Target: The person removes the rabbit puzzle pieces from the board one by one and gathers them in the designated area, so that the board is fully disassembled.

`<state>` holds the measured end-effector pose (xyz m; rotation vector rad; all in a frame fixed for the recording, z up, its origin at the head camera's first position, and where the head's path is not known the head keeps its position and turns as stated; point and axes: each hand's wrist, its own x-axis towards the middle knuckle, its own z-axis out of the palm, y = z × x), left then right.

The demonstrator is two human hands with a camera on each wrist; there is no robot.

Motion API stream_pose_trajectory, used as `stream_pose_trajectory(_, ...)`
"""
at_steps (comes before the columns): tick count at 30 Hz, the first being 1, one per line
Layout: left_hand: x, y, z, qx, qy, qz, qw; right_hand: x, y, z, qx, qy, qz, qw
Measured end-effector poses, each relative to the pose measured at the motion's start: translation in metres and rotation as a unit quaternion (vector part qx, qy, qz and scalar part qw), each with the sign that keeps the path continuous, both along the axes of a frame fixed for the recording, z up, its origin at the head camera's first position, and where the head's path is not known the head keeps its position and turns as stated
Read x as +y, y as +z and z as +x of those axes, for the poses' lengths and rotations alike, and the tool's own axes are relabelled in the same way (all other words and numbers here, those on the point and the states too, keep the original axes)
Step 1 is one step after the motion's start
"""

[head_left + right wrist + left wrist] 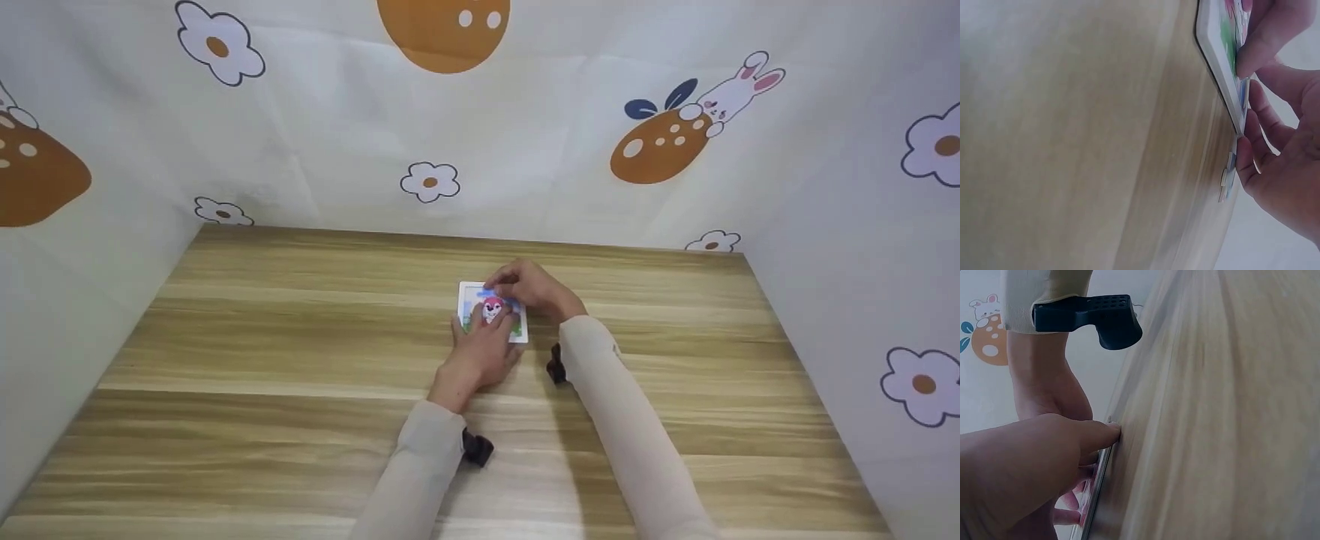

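We press our flat left hand (480,352) on the picture puzzle (491,311). Our right hand (534,289), at 1 o'clock from it, pinches a small piece (1229,175).

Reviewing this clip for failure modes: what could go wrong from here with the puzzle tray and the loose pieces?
1. Loose puzzle pieces lie on the table just past the puzzle tray edge, beside the right hand; a sweep of that hand could knock them away.
2. The left hand lies over the tray, hiding much of the picture, so a piece might get seated wrong.
3. The tray looks thin and light; an uneven push may slide it.
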<state>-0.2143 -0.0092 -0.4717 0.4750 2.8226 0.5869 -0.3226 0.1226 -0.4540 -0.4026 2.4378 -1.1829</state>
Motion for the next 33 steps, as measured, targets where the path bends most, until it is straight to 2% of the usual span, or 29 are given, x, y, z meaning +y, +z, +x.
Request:
stream_pose_trajectory(6,-0.0012,0.0015,-0.0002,-0.01,0.0,0.008,0.9999,-0.002,0.0007,-0.0006,0.026,0.027,0.016,0.999)
stream_pose_trajectory(16,-0.0017,0.0007,-0.001,-0.011,-0.005,0.008,0.9999,-0.0048,0.0016,-0.0017,0.047,0.038,0.046,0.997)
stream_pose_trajectory(33,-0.0013,-0.0015,-0.0025,-0.017,-0.002,0.017,0.9997,-0.01,0.0054,0.0007,0.044,0.038,0.071,0.996)
